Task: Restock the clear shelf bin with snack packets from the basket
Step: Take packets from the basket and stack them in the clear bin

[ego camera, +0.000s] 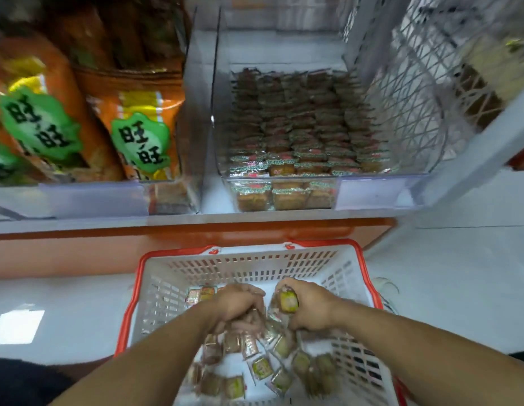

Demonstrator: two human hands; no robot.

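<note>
Both forearms reach straight down into the white basket (155, 288) with the red rim, which sits on the floor in front of the shelf. The left hand (236, 303) is turned knuckles-up, its fingers curled down into a bunch of small snack packets (262, 367) gathered beneath the palm. The right hand (309, 306) is curled too, thumb side toward the shelf, gripping a yellow-green wrapped packet (288, 301) that pokes out of the top of the fist. The two hands sit near each other at the middle of the basket, and loose packets lie scattered across its floor below the wrists.

Up on the shelf, the clear shelf bin (284, 197) already holds tight rows of brown packets with green-and-red sealed edges, stacked from the front wall back toward the rear. The print on these small wrappers is too blurred to read.

Left of the bin stand big orange snack bags (138, 124), each with a green splash label reading "旺旺". To the right is a white wire mesh rack (407, 112).
</note>
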